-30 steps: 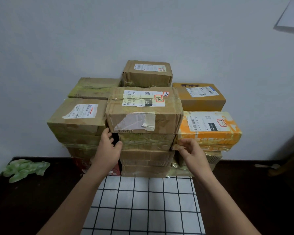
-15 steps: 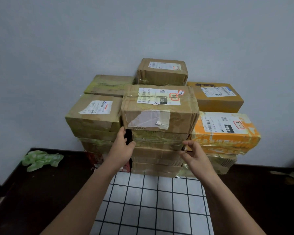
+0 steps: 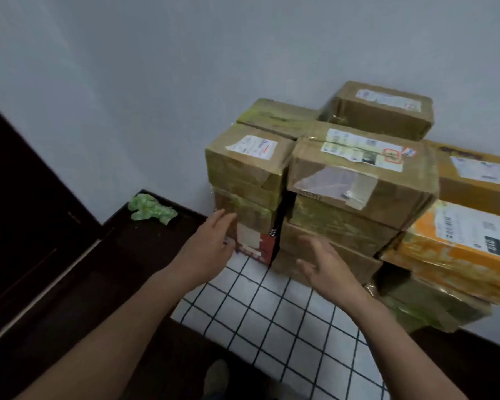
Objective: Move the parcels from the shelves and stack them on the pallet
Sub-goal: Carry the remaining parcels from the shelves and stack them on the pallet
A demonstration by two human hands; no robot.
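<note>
Several taped cardboard parcels are stacked against the grey wall on a white pallet with a black grid (image 3: 272,319). The big brown parcel with white labels (image 3: 361,180) tops the middle column. A smaller labelled parcel (image 3: 243,160) tops the left column, above a red-and-brown box (image 3: 254,241). An orange parcel (image 3: 459,241) sits at the right. My left hand (image 3: 208,246) hovers open just in front of the red-and-brown box. My right hand (image 3: 326,264) is open before the lower middle parcels. Neither hand holds anything.
A crumpled piece of green bubble wrap (image 3: 150,210) lies on the dark floor by the wall at the left. A dark door or panel (image 3: 26,197) stands at the far left. My shoe tip (image 3: 217,376) shows at the bottom.
Both hands have let go of the big middle parcel's lower corners and dropped back, fingers spread. My view has swung left, so the stack now sits to the right.
</note>
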